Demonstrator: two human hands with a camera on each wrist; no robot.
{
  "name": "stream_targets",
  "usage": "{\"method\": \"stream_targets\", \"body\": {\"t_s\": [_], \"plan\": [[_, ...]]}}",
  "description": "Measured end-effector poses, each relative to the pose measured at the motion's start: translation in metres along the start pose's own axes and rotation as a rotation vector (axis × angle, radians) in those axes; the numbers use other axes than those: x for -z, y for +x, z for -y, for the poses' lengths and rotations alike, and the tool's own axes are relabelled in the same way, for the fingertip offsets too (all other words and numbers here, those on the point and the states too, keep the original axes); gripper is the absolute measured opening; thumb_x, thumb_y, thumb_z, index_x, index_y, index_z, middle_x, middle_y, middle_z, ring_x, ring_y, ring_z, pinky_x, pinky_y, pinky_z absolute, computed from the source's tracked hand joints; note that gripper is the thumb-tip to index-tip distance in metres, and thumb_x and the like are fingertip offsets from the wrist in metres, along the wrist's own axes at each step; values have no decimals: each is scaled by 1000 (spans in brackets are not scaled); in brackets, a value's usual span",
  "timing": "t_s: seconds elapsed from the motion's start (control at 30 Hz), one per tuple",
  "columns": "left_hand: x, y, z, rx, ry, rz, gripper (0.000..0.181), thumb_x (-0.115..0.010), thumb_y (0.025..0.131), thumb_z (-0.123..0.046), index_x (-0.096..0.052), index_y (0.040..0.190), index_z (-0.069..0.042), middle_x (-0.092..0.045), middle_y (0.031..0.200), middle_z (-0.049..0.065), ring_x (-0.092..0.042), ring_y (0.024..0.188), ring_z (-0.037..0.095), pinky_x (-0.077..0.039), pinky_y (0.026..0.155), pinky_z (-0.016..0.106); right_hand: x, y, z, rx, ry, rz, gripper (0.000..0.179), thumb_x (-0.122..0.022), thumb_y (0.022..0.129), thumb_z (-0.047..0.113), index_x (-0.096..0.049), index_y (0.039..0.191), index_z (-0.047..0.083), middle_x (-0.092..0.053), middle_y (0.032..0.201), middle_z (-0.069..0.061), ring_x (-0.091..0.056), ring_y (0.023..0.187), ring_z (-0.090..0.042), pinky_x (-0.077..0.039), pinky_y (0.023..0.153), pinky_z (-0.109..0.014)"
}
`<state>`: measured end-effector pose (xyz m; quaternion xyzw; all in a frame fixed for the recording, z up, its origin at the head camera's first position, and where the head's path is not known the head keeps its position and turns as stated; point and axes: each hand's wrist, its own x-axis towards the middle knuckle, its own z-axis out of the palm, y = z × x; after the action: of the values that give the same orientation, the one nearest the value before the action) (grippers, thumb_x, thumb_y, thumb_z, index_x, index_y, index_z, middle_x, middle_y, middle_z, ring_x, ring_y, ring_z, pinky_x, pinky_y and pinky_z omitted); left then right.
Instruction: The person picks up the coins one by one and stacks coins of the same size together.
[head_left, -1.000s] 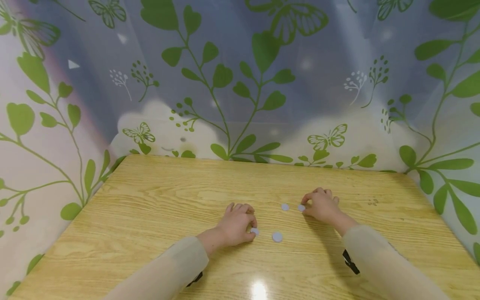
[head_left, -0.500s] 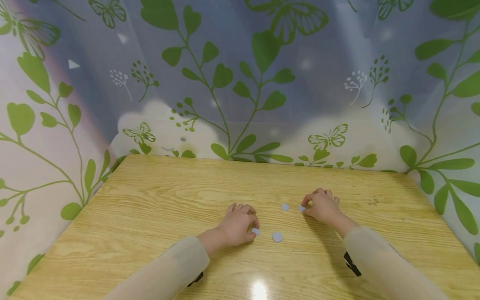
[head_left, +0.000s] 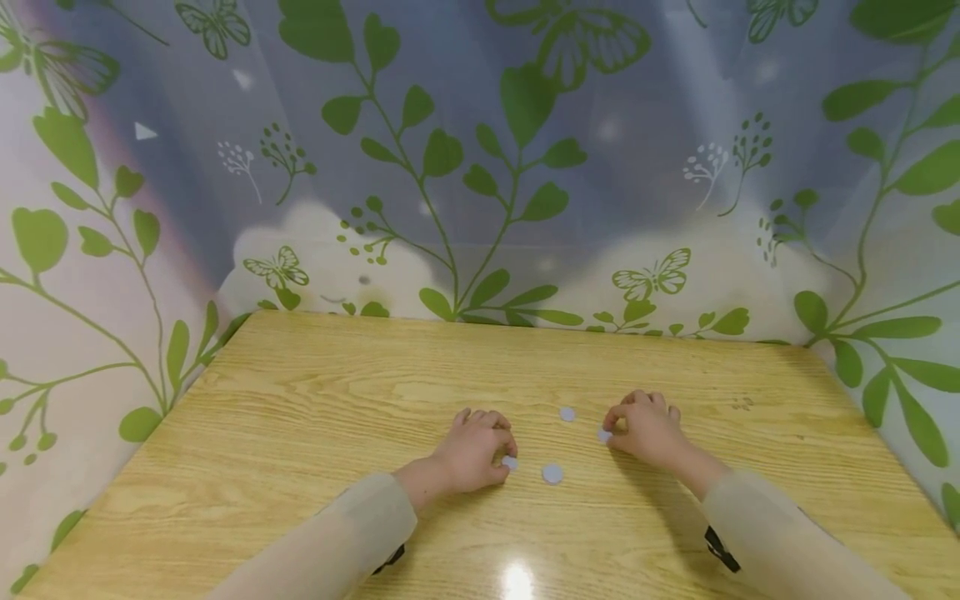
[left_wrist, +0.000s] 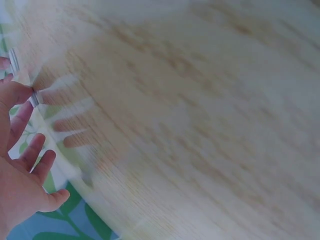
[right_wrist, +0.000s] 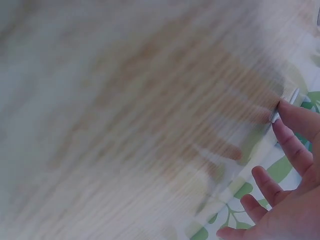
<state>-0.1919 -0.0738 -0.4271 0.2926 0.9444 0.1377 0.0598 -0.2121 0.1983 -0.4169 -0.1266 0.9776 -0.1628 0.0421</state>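
In the head view my left hand [head_left: 470,454] pinches a small flat pale disc [head_left: 510,462] between thumb and curled index finger, low at the tabletop. Seen from the left wrist, that same disc shows as a thin edge [left_wrist: 34,99] at the thumb tip. Further right, my right hand [head_left: 647,431] pinches another pale disc [head_left: 603,436]; part of it is hidden by the fingers. Two more discs lie flat between the hands: a nearer one [head_left: 552,474] and a farther one [head_left: 567,413]. The right wrist view catches the pinched disc edge-on [right_wrist: 274,116].
The wooden table [head_left: 337,392] has a glossy grain that reflects the hands. A patterned cloth [head_left: 465,167] with green leaves and butterflies hangs along the back and both sides. A bright light reflection sits near the front of the tabletop.
My right hand has drawn its disc a short way toward me, away from level with the farther loose disc. The left hand and the two loose discs stay practically where they were.
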Motion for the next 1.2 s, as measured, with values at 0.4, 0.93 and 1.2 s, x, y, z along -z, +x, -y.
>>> {"method": "stream_targets", "body": {"t_s": [0.4, 0.93, 1.2], "plan": [[1, 0, -2, -18, 21, 8, 20, -64, 87, -25, -65, 107, -21, -53, 126, 1, -46, 121, 22, -25, 109, 55, -2, -21, 5, 39, 18, -2, 8, -74, 79, 20, -67, 81, 23, -52, 121, -20, -37, 116, -50, -24, 88, -69], [25, 38, -23, -12, 45, -3, 25, -60, 90, -25, -64, 114, -17, -50, 131, 4, -44, 124, 27, -26, 109, 54, -9, -40, 18, 98, 13, -11, 12, -77, 76, 22, -66, 79, 27, -54, 118, -12, -40, 116, -41, -28, 87, -64], [30, 76, -29, 96, 113, 58, 26, -59, 91, -28, -63, 116, -23, -47, 135, 2, -41, 126, 24, -25, 110, 48, -11, -40, 18, 75, 12, -13, 13, -78, 74, 21, -67, 78, 26, -55, 117, -11, -39, 116, -42, -24, 91, -71]]}}
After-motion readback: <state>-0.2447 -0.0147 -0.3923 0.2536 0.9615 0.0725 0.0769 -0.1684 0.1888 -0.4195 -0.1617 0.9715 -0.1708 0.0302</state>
